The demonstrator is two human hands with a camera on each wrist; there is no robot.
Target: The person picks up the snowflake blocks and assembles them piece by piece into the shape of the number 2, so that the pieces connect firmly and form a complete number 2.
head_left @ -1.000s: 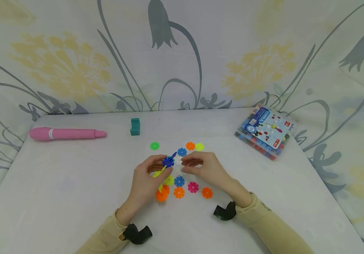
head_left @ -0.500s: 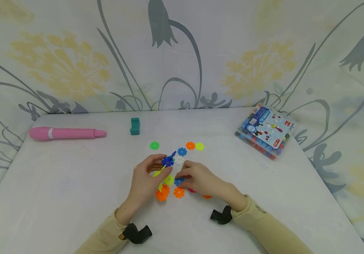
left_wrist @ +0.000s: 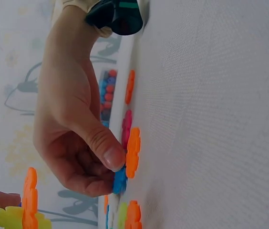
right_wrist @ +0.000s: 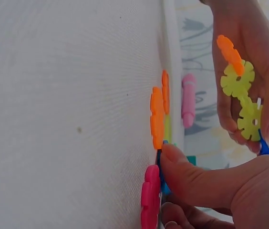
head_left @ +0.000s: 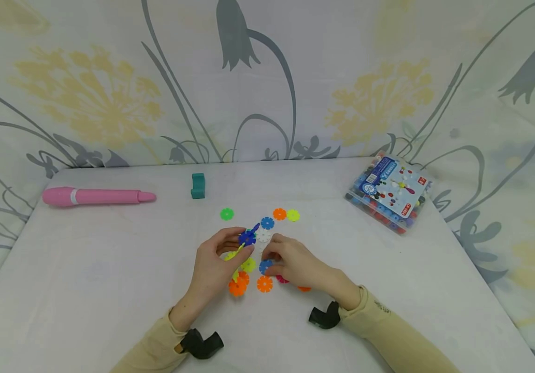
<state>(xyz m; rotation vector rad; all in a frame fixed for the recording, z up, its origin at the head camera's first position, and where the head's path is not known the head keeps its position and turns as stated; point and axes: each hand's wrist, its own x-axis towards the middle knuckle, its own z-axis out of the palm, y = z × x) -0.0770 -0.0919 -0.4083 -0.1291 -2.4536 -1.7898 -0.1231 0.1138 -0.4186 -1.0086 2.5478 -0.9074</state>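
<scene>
My left hand [head_left: 213, 261] grips a linked chain of notched plastic discs above the table. In the right wrist view the chain shows an orange disc [right_wrist: 229, 53], yellow discs [right_wrist: 237, 80] and a dark blue end [right_wrist: 268, 150]. On the table, my right hand [head_left: 302, 264] pinches a lighter blue notched disc [left_wrist: 119, 181] between thumb and fingers. Just beside it lie an orange disc [head_left: 264, 284] and a pink disc [right_wrist: 150, 198], the pink one partly covered by the hand in the head view. White discs [head_left: 263, 235] lie between the hands, partly hidden.
Farther back lie a green disc [head_left: 227, 214], a blue disc [head_left: 268, 223], an orange disc [head_left: 279, 214] and a yellow disc [head_left: 293, 215]. A teal block [head_left: 198, 186], a pink microphone-like stick [head_left: 101, 197] and a clear case of coloured beads [head_left: 390, 192] sit toward the table's rear.
My right hand has moved down from the white discs to the lighter blue disc, which has shifted slightly right. The left hand stays in place with its chain.
</scene>
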